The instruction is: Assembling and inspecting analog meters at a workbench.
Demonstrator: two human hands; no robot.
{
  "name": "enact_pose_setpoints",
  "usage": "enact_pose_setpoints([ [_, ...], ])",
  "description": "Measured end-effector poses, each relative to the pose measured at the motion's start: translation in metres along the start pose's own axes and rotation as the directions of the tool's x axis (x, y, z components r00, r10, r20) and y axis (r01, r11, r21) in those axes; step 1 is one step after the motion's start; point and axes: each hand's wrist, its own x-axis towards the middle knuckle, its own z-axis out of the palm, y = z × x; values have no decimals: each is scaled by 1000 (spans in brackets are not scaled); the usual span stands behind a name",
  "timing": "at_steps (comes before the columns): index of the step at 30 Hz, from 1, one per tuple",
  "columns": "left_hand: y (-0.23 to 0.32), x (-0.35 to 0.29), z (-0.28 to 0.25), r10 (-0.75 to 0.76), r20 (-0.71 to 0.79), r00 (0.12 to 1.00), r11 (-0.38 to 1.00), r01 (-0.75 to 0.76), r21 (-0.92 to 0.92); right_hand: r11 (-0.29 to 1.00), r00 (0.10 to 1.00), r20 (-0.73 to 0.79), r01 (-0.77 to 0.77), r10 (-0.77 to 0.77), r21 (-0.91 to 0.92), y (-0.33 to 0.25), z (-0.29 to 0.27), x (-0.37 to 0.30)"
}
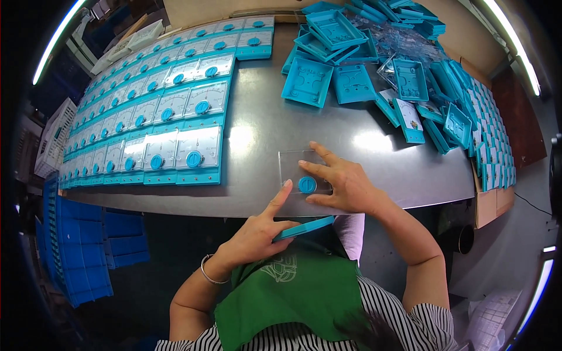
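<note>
A clear plastic cover [288, 162] with a round teal knob [307, 185] is at the front edge of the metal table. My right hand [348, 184] reaches over it from the right, fingers spread around its edges and gripping it. My left hand [254, 234] holds a shallow teal plastic case [307, 227] edge-on, just off the table's front edge and above my green apron. Its index finger points up to the cover's lower left corner. The case's inside is hidden from this angle.
Rows of teal meters [199, 137] with clear fronts and knobs cover the table's left. Teal cases [307, 82] and clear covers [404, 44] are heaped at the back right. Stacked teal parts [492, 128] line the far right. Blue crates [79, 245] stand below left.
</note>
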Motion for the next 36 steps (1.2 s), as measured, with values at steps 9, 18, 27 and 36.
enact_pose_setpoints([
  [9, 2, -2, 3, 116, -79, 990, 986, -105, 131, 993, 999, -35, -1, 5, 119, 7, -9, -7],
  [18, 3, -42, 17, -447, -1, 894, 489, 243, -838, 999, 971, -238, -35, 39, 21, 36, -20, -30],
  [27, 8, -9, 25, -491, 89, 866, -135, 25, -991, 899, 991, -73, -66, 108, 433, -16, -30, -15],
  [36, 1, 3, 25, -279, 162, 946, -288, 78, -954, 872, 997, 48, -72, 55, 485, -20, -23, -6],
])
